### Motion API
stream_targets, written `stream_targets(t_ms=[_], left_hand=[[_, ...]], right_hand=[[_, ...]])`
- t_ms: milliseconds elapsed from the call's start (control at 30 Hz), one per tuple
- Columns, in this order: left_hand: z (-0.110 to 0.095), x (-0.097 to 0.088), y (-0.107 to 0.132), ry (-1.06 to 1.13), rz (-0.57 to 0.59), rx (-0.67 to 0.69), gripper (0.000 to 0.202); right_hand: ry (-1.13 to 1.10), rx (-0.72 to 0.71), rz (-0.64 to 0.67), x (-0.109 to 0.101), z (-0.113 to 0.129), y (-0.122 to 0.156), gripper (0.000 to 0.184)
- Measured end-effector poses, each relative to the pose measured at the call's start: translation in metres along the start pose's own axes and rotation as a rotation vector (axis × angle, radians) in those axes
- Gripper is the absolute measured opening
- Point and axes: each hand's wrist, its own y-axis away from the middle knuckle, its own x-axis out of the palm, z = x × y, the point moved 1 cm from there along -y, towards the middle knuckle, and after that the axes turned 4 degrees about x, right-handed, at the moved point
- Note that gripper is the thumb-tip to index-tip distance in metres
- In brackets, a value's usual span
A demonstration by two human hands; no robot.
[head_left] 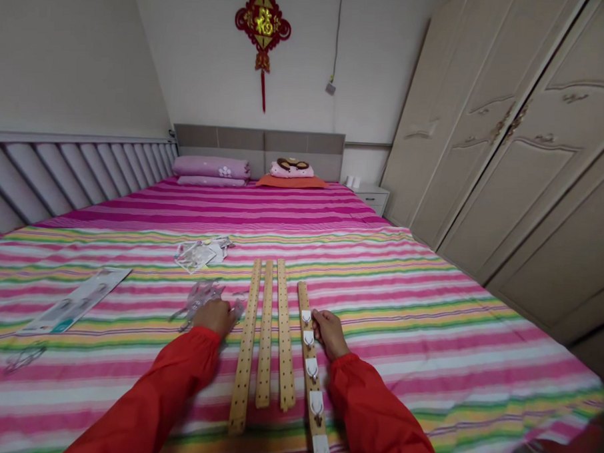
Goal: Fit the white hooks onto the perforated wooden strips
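Note:
My left hand (214,317) reaches into a pile of clear plastic pieces (197,297), its fingers curled down; what they hold is hidden. Close to the right of that hand lie three bare wooden strips (266,338) with rows of small holes, side by side and lengthwise away from me. A fourth wooden strip (303,295) carries several white hooks (312,368) in a row along it. My right hand (331,333) is at this strip's right edge beside the farthest hook, fingers bent and pressed together; I cannot make out what is between them.
Crumpled clear packets (201,254) lie beyond the pile. A long flat package (76,303) is at left, with a small clear piece (26,356) nearer me. All rest on a striped bed sheet (426,365). Pillows (212,168) are at the headboard; a wardrobe (525,163) stands right.

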Motion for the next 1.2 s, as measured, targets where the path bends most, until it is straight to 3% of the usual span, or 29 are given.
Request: stream_targets(t_ms=[133, 333, 500, 600, 700, 867, 967, 1200], left_hand=[[0.008, -0.007, 0.0, -0.034, -0.099, 0.018, 0.039], [0.028, -0.017, 0.0, -0.081, -0.34, 0.168, 0.032], [0.044, -0.016, -0.007, 0.306, -0.525, 0.096, 0.033], [0.043, -0.015, -0.012, 0.72, -0.522, 0.011, 0.03], [0.025, -0.014, -0.014, 1.098, -0.392, -0.082, 0.033], [-0.03, -0.01, -0.011, 1.422, -0.153, -0.094, 0.035], [-0.065, 0.0, -0.013, 1.47, -0.056, -0.007, 0.034], [-0.124, 0.028, -0.032, 1.401, -0.031, 0.115, 0.025]], right_hand=[[0.002, 0.001, 0.008, 0.0, -0.001, -0.001, 0.035], [-0.009, 0.002, 0.018, 0.0, -0.001, -0.001, 0.035], [-0.024, 0.0, 0.028, 0.0, 0.001, 0.0, 0.034], [-0.036, 0.002, 0.033, -0.001, 0.0, 0.0, 0.035], [-0.056, 0.007, 0.04, -0.001, 0.0, 0.0, 0.035], [-0.107, 0.02, 0.048, -0.003, 0.002, 0.0, 0.031], [-0.149, 0.022, 0.042, -0.004, 0.004, -0.002, 0.03], [-0.179, -0.036, 0.045, -0.003, 0.01, -0.008, 0.029]])
